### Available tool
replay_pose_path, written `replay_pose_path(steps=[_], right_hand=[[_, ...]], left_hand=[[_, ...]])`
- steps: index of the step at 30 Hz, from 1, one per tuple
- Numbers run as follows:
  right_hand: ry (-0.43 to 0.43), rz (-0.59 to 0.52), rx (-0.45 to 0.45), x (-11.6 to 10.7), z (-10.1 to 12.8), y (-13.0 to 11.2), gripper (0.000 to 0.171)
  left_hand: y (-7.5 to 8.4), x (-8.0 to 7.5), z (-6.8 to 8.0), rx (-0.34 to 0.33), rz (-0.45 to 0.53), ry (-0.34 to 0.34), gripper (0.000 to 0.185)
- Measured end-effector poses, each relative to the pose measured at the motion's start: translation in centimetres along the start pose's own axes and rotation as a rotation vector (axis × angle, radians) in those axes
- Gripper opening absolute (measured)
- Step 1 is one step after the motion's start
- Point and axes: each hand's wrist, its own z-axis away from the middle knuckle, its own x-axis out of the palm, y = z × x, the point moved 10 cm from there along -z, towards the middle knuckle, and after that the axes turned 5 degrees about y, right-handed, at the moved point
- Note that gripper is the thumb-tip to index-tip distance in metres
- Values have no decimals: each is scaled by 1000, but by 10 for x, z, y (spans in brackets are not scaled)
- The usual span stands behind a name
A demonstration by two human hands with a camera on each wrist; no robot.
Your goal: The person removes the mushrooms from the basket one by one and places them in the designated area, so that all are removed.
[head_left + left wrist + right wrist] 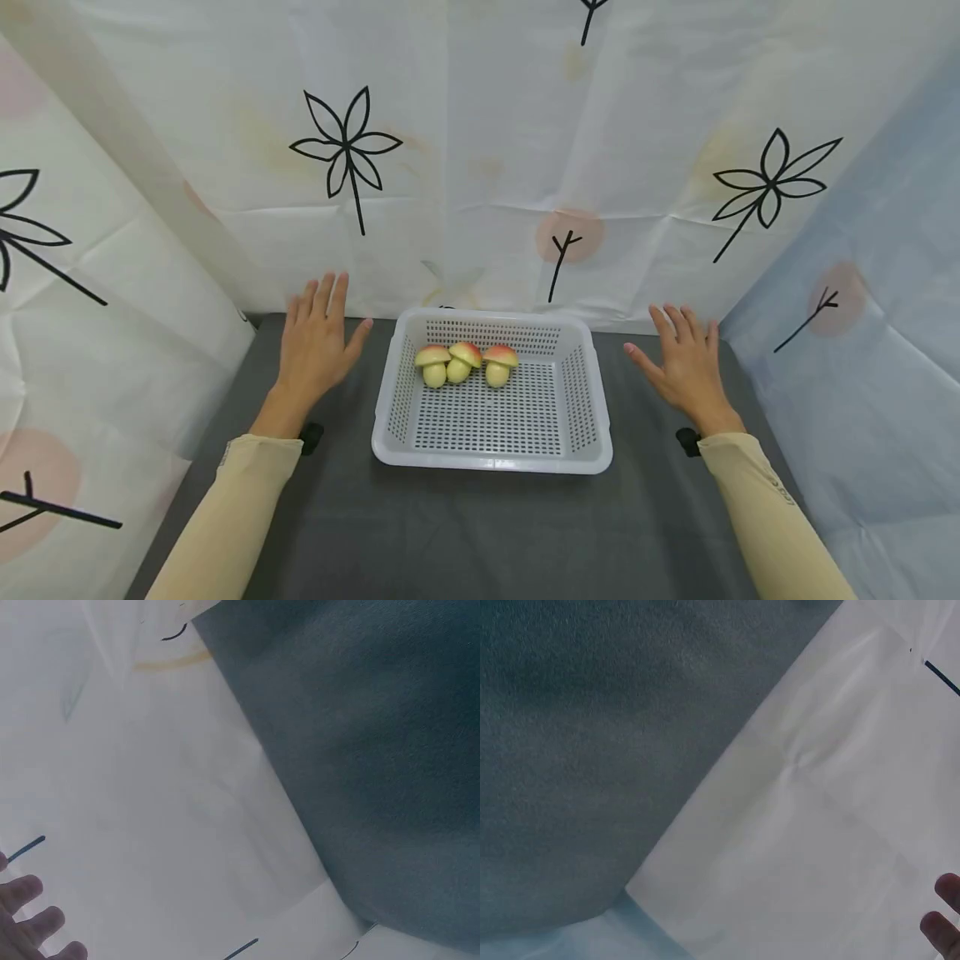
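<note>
At the left, a pale printed sheet (112,358) runs out of the picture, its leaf drawing cut by the frame. Next comes the left sleeve (232,517), cropped at the bottom, with a dark band (311,437) mostly tucked out of sight at the wrist. The left hand (311,350) is spread wide, fingers straight and thumb out, with nothing in its hold; it covers part of the table's far edge near the far left corner. In the left wrist view only some fingertips show at the lower left, the rest cut off.

Toward the middle of the table (487,542), nearer its far edge, lies a white basket (491,464). Three toy mushrooms stand in its far left part: the left mushroom (434,375), the middle mushroom (463,358), which leans, and the right mushroom (498,371). Their caps crowd so closely that whether they touch is hard to tell. The table's near edge is out of frame.

Farther right, by the far right corner, the right hand (686,367) is likewise spread and bare of any object; its wrist view catches just two cropped fingertips at the right edge. Another dark band (688,442) peeks out beside the right sleeve (772,517), which the bottom of the frame cuts off.
</note>
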Motion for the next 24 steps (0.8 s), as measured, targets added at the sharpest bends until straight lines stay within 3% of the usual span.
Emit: replay_pose_path(steps=[6, 10, 17, 24], right_hand=[[37, -58, -7, 1, 12, -10, 64], [-7, -115, 33, 7, 22, -13, 59], [-115, -319, 131, 23, 40, -20, 64], [-121, -505, 154, 41, 60, -34, 67]], left_hand=[[5, 2, 16, 18, 59, 54, 77], [8, 6, 27, 5, 127, 51, 76], [8, 30, 50, -89, 330, -67, 77], [13, 59, 79, -152, 519, -178, 79]])
